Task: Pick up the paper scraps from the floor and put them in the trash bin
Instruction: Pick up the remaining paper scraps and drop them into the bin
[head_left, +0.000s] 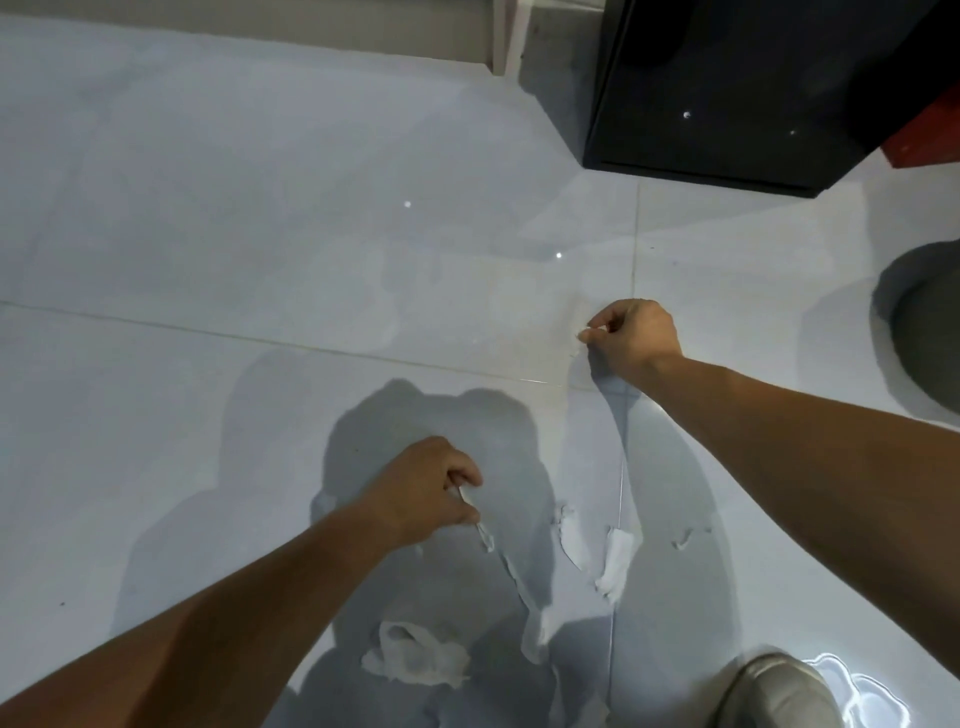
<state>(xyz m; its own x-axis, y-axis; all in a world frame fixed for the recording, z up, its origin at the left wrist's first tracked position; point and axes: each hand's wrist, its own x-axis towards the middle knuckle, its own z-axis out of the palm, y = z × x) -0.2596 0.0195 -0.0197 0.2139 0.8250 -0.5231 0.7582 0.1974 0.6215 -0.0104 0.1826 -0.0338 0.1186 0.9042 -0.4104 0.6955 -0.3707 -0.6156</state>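
Two scraps are gripped at once. A long strip (487, 540) is pinched between the thumb and curled fingers of the left hand (431, 488), with its lower end trailing down to the floor (208, 260). A small bit (581, 339) is pinched at the fingertips of the right hand (636, 338), low over a tile joint.

More paper lies on the tiles nearer the person: a crumpled wad (415, 657), a curved piece (569, 535), a ragged piece (615, 566) just beside it, and a fleck (685, 538) further right. A grey round shape (919, 332) at the right edge may be the bin, but that cannot be told for certain.

Gathering appears to be the step in hand, with most of the work left. The paper looks thin and soft, so the strip is best lifted straight up until its tail is clear, not dragged, or it may be torn into further bits. What is already pinched can be tucked into each palm, so that thumb and forefinger are freed for the next piece.

Flat pieces on glossy tile are hard to get under. An edge should be raised with a nail, or the piece slid until it buckles. The wad can simply be grasped whole. The fleck is easily missed against the pale floor and should be checked for last. Fists should be kept closed on the way to the bin.
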